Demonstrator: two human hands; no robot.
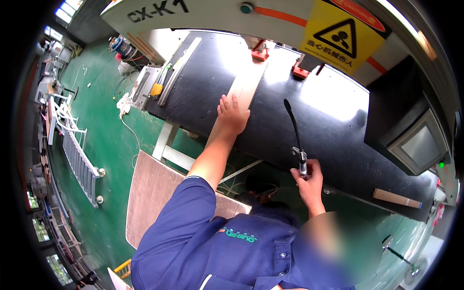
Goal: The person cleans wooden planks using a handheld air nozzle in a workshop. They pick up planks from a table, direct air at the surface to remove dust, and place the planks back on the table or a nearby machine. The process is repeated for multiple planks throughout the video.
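A long pale wooden board (249, 79) lies across the black machine table (275, 123), its near end sticking out past the front edge. My left hand (233, 116) rests flat on this board, fingers stretched out. At the far end, a red clamp pad (260, 54) sits over the board; whether it touches cannot be made out. To the right, my right hand (311, 183) is closed around an air blow gun (302, 162), whose thin, bent black nozzle points away over the table. A second red pad (300, 71) hangs right of the board.
A white machine beam (212, 19) with a yellow warning sign (343, 36) spans the far side. A screen (420, 142) juts in at right, near a short wooden strip (396, 198). A metal guide rail (181, 70) stands at left; a brown panel (159, 193) is nearer.
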